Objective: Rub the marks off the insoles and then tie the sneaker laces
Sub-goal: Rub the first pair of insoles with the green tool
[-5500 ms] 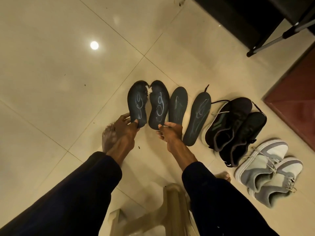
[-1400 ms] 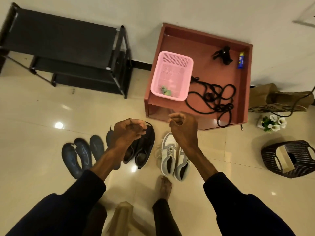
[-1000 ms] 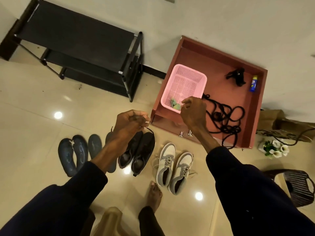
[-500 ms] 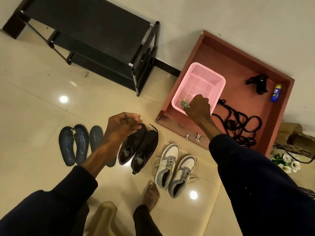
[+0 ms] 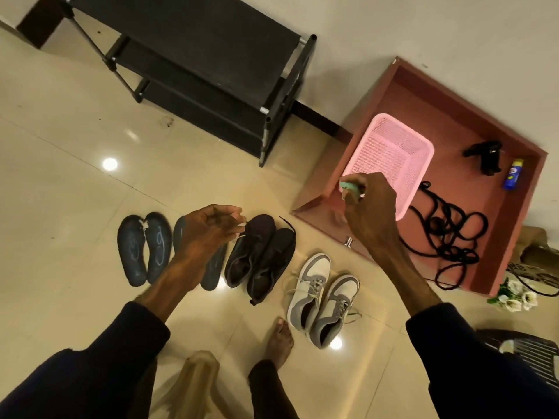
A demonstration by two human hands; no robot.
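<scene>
- Under the left hand (image 5: pixel 208 234), two of the four dark insoles (image 5: pixel 145 246) are largely covered by the wrist and palm. The other two lie in full view on the floor tiles to that hand's left, each with pale scrawled marks.
- Inside the right hand (image 5: pixel 369 213), most of a small green block (image 5: pixel 349 186) is hidden. Only one end sticks out past the fingertips, and what it is made of is hard to make out.
- Beneath that hand, the near corner of the pink mesh basket (image 5: pixel 402 146) is covered. The basket sits in a red-brown wooden tray (image 5: pixel 514 207) alongside a tangled black cord (image 5: pixel 447 234).
- The right hand pinches the green block between thumb and curled fingers, just above the basket's near rim.
- The left hand has loosely curled fingers with nothing visible in them. Its fingertips point toward the black sneakers (image 5: pixel 260 255) just to its right, apart from them.
- The grey-and-white sneakers (image 5: pixel 323 294) stand between the two forearms, nearer the person than either hand, with their laces loose.
- The right arm stretches forward and outward with the back of the hand up. The left arm reaches forward at a lower angle, its hand hanging above the floor. Both sleeves are dark and cut off by the bottom edge.
</scene>
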